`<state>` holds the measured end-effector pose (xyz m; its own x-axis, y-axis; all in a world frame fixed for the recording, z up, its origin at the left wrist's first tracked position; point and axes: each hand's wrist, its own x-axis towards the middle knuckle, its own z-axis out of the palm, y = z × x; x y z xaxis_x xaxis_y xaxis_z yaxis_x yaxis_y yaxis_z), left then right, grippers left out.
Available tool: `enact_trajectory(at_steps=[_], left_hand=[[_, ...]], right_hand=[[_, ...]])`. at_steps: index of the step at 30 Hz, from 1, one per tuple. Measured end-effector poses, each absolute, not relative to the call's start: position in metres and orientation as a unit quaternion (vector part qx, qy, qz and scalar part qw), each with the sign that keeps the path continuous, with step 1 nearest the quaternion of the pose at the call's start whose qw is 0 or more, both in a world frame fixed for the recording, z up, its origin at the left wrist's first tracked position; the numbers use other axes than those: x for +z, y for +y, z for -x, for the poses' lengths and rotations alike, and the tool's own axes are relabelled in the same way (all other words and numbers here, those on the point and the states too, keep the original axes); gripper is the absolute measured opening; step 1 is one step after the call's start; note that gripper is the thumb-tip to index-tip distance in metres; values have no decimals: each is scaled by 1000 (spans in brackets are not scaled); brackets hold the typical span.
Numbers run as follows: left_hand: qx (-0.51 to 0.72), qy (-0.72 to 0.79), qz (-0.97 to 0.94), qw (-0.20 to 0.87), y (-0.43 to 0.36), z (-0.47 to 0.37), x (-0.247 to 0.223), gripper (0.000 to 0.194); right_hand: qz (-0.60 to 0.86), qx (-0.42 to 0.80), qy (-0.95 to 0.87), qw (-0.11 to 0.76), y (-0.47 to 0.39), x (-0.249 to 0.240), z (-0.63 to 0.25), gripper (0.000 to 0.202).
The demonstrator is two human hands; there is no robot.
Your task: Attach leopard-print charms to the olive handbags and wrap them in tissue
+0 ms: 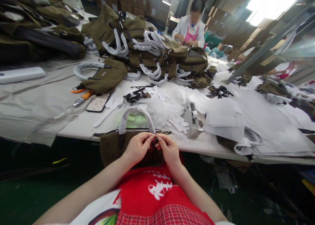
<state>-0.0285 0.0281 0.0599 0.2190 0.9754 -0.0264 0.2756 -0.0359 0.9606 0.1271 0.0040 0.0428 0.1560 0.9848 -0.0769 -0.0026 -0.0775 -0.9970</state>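
An olive-brown handbag (109, 149) stands upright against the table's near edge, in front of my red apron (147, 189). Its arched handle (123, 120) is wrapped in white film, and a zipper runs along the top. My left hand (137, 148) and my right hand (170, 149) meet near the right foot of this handle. Fingertips of both are pinched together, a small gap apart. What they grip is too small to make out; something dark hangs just below the fingers, partly hidden by them.
Olive bags (152, 59) with wrapped handles are heaped at the back. A metal tape dispenser-like tool (193, 121), white paper sheets (222, 116), dark chains and straps (137, 95), a phone (98, 102) and an orange-handled cutter (83, 98) lie nearer. A co-worker (189, 29) sits across the table.
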Motion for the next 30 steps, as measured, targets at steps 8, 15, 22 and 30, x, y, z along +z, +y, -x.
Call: enact_trajectory(at_steps=[8, 15, 22, 30], left_hand=[[299, 551, -566, 536, 13, 51, 47, 30], [279, 520, -554, 587, 15, 38, 39, 31], [257, 587, -640, 425, 25, 44, 52, 37], [231, 515, -548, 618, 33, 30, 51, 46]], right_hand=[[688, 241, -645, 231, -7, 55, -143, 25], [669, 351, -621, 209, -5, 39, -127, 20], [551, 635, -461, 284, -1, 33, -139, 31], [586, 444, -622, 269, -7, 41, -144, 38]])
